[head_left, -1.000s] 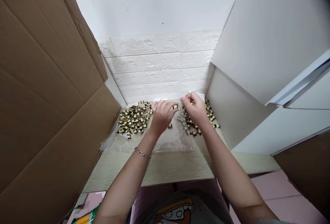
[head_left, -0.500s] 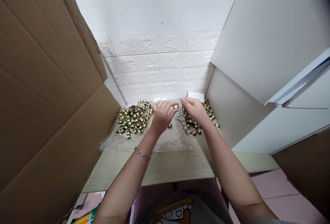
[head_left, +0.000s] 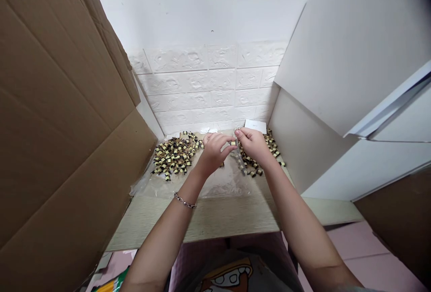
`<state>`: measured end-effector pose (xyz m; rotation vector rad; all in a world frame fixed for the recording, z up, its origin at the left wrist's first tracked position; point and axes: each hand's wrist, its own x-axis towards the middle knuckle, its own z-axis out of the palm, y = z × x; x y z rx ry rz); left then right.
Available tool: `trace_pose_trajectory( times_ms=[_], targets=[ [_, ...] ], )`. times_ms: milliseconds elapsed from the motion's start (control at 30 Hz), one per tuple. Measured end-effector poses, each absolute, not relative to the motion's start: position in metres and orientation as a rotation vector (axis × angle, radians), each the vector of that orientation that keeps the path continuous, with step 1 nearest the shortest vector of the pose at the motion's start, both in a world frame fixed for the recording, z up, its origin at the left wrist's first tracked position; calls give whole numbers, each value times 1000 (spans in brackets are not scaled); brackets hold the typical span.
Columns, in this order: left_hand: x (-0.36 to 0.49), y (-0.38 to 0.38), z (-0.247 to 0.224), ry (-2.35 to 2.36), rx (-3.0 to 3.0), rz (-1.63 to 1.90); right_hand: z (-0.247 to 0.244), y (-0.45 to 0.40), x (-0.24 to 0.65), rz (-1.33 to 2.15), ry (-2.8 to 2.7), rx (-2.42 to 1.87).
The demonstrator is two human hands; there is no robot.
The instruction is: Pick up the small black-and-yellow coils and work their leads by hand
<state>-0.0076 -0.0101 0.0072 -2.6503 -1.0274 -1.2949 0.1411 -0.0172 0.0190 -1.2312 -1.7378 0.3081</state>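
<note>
A pale wood-grained table (head_left: pixel 195 220) stands against a white wall (head_left: pixel 208 9) with a brick-patterned lower band (head_left: pixel 208 76); brown cardboard (head_left: pixel 67 126) rises on the left, and white panels (head_left: pixel 336 54) close in the right; a small white card (head_left: pixel 256 125) stands at the back, behind the right hand (head_left: pixel 253 143). Clear plastic (head_left: pixel 158 188) (bag or sheet, I cannot tell) lies flat on the tabletop; a heap of small yellow-and-black wound parts (head_left: pixel 173 156) rests on its left side, and a second heap (head_left: pixel 252 165) lies to the right, partly hidden by the right hand, some pieces dulled as if seen through the film. The left hand (head_left: pixel 215 150), a chain bracelet (head_left: pixel 184 200) on its wrist, pinches one wound part (head_left: pixel 232 142) between thumb and forefinger, raised between the heaps; the right thumb and forefinger are pressed together just beside it, whatever lies between them too small to tell.
</note>
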Motion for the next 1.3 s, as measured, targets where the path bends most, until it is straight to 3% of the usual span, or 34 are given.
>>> trace_pose_trajectory(
  times_ms=[300, 533, 833, 1300],
  targets=[
    [-11, -3, 4, -1089, -2694, -1097, 18, -15, 135, 132, -1853, -1257],
    [-12, -1, 5, -1228, -2682, -1132, 17, -16, 132, 164, -1890, -1199],
    [-11, -4, 12, -1274, -2717, -1488, 13, -18, 133, 381, -1750, -1104],
    [-7, 5, 3, -1296, -3048, -2364, 11, -15, 127, 633, -1644, -909]
  ],
)
